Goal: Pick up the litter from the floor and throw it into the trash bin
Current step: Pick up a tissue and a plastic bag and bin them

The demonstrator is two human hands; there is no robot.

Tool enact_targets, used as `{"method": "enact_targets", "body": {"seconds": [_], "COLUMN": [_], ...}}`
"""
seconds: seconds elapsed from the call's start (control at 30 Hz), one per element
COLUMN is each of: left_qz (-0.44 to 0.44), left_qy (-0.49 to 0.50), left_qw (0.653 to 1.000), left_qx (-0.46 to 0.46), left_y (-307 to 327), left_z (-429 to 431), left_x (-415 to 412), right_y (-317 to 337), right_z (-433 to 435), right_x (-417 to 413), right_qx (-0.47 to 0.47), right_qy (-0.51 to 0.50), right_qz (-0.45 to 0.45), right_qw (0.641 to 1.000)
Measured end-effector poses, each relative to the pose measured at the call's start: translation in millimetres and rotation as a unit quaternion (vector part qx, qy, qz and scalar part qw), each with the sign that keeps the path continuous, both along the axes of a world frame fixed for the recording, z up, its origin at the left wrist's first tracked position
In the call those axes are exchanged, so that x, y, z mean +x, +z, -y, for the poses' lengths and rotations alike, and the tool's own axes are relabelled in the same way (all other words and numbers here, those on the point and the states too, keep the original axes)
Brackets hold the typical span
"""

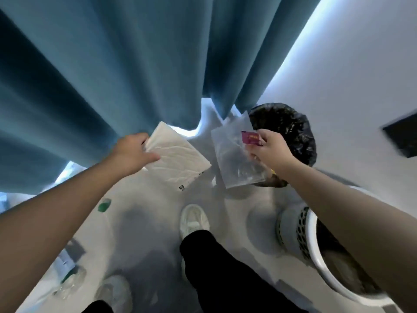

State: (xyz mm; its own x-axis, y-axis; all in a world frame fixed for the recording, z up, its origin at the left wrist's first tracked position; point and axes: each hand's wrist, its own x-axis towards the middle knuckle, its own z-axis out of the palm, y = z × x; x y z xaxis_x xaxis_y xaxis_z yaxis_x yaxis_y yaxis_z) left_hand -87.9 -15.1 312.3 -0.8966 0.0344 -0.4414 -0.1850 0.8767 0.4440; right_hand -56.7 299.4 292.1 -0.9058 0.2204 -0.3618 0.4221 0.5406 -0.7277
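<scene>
My left hand (133,152) grips a white tissue pack (178,158) by its corner, held in the air above the floor. My right hand (269,147) pinches a clear plastic bag (234,154) together with a small magenta wrapper (251,138). The bag hangs just left of the trash bin (291,129), which is lined with a black bag and stands by the white wall. More litter lies on the floor at the left: a green-capped piece (104,205) and clear plastic with paper (70,274).
A blue curtain (112,64) hangs ahead, its hem near the bin. A white perforated laundry basket (302,236) stands at the right under my right forearm. My white shoes (194,220) and dark trouser leg fill the lower middle. A dark square (404,134) is on the wall.
</scene>
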Motion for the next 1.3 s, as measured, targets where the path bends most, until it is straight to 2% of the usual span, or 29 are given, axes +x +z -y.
{"method": "enact_targets", "body": {"seconds": [0.2,0.37,0.47,0.63,0.7,0.77,0.83,1.0,1.13,1.2,1.3], "left_qz": [-0.032,-0.013,-0.007,0.016,0.016,0.005,-0.023,-0.009,0.019,0.030,-0.008], "left_qy": [-0.070,-0.101,-0.107,-0.130,-0.141,-0.139,-0.157,-0.186,-0.194,-0.168,-0.174], "left_qw": [0.995,0.993,0.993,0.991,0.989,0.987,0.984,0.980,0.981,0.985,0.983], "left_qx": [0.056,0.056,0.043,0.034,0.047,0.080,0.086,0.073,-0.011,-0.032,-0.052], "left_y": [26,17,15,18,22,23,18,-19,-70,-93,-114], "left_z": [-122,-156,-154,-157,-170,-191,-220,-285,-309,-313,-312], "left_x": [-40,-58,-65,-76,-82,-90,-99,-112,-94,-77,-60], "right_y": [-6,-62,-67,-70,-64,-57,-55,-67,-75,-78,-82], "right_z": [-110,-130,-120,-122,-128,-139,-152,-170,-172,-171,-168], "right_x": [-2,-19,-25,-26,-20,-8,7,33,40,40,40], "right_qx": [-0.020,-0.001,0.031,0.078,0.160,0.285,0.353,0.306,0.278,0.275,0.284], "right_qy": [-0.135,-0.176,-0.186,-0.085,-0.044,0.000,0.013,0.018,0.034,0.047,0.055], "right_qz": [0.014,0.041,0.069,0.149,0.100,0.049,0.051,0.114,0.092,0.086,0.068], "right_qw": [0.991,0.983,0.980,0.982,0.981,0.957,0.934,0.945,0.956,0.956,0.955]}}
